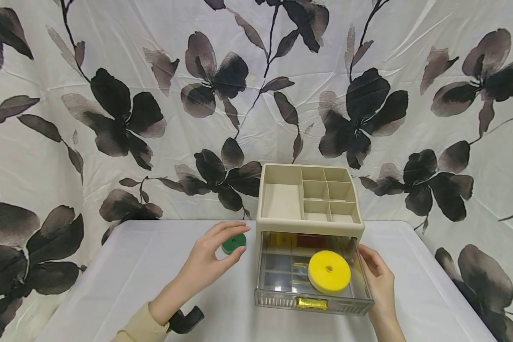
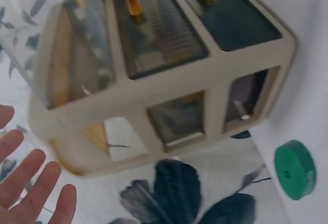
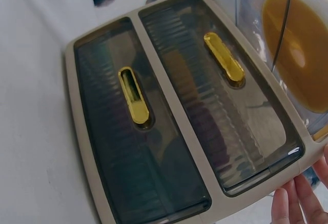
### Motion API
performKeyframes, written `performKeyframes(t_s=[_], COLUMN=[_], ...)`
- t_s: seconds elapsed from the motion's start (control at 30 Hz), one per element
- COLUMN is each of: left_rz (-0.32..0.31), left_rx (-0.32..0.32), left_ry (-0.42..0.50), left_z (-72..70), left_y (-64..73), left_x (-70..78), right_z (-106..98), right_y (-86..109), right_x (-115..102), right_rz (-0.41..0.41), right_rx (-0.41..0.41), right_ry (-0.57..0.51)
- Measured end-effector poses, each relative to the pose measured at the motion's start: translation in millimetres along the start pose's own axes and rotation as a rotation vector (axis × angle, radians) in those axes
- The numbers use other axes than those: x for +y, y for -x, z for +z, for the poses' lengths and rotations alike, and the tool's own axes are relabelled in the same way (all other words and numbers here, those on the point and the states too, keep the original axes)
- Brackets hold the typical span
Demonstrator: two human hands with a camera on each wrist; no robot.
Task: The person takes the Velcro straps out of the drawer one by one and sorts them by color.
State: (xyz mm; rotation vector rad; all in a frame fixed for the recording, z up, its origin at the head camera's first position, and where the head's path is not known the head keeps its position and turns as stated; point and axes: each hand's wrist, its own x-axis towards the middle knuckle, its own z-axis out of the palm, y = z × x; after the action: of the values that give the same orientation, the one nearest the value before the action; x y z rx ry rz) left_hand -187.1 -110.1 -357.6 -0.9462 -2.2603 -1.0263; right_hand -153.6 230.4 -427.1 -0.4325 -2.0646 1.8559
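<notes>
A beige desktop organizer stands on the table with its clear top drawer pulled out. In that drawer lies a thick yellow disc with a small centre hole. My left hand, fingers spread and thumb apart, hovers left of the organizer by a smaller green disc. The left wrist view shows the green disc on the table, clear of the fingers. My right hand rests its fingers along the organizer's right side; in the right wrist view its fingertips meet the beige frame.
The organizer's top has several open compartments. Below the pulled drawer, two dark see-through drawers with gold handles are closed. A white table bears everything, and floral fabric hangs behind it.
</notes>
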Motion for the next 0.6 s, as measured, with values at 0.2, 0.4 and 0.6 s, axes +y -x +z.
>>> performKeyframes(t_s=[0.2,0.4,0.6], left_rz=[0.099,0.178,0.254], left_rx=[0.005,-0.02,-0.048], left_ry=[0.011,0.018,0.018], left_z=[-4.5,-8.0,-7.3], left_y=[-9.8,-20.2,-30.8], left_x=[18.1,35.7,49.5], right_z=[0,0,1], right_y=[0.1,-0.6,-0.2], right_x=[0,-1,-2], right_rz=[0.005,0.016,0.024], right_rx=[0.0,0.004,0.002], right_ry=[0.006,0.017,0.019])
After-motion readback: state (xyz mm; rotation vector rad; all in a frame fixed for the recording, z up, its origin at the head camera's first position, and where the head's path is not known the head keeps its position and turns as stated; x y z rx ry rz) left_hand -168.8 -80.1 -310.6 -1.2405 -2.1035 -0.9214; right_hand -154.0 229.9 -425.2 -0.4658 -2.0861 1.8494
